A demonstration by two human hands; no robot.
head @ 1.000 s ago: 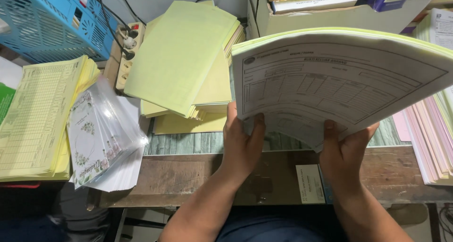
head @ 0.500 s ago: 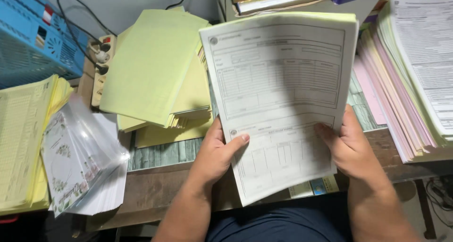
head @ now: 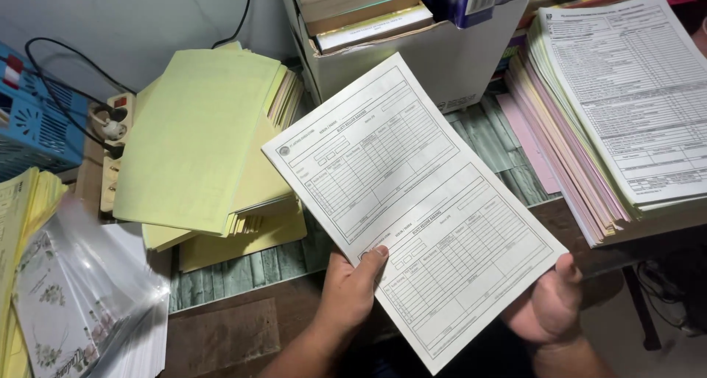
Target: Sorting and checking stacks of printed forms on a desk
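Cluttered with paper, the wooden desk (head: 243,334) stands against a pale wall, part of its top covered by a green plank-patterned mat (head: 236,271).

At the far left a blue plastic basket (head: 29,124) sits behind a white power strip (head: 110,153) with a black cable running up the wall. Below them lie a stack of yellow printed sheets (head: 22,223) and a pile of clear-sleeved floral cards (head: 81,304). Next comes a thick, fanned stack of plain yellow-green paper (head: 202,146).

In the middle, the left hand (head: 350,289) and the right hand (head: 549,304) hold a white printed form (head: 412,201) above the desk's front edge, tilted so its top corner points up and to the right. The left thumb is pressed on the sheet's lower-left edge with the fingers hidden beneath; the right thumb clamps the lower-right edge, and its fingers are likewise out of sight under the paper.

Behind the form stands a white cardboard file box (head: 442,54) with books in it. To the right lies a tall stack of white, pink and green forms (head: 618,105).

Compared with half a second ago, the form has turned clockwise and sits lower, showing a single sheet rather than a held bundle, and the view has shifted so the right stack is more exposed.
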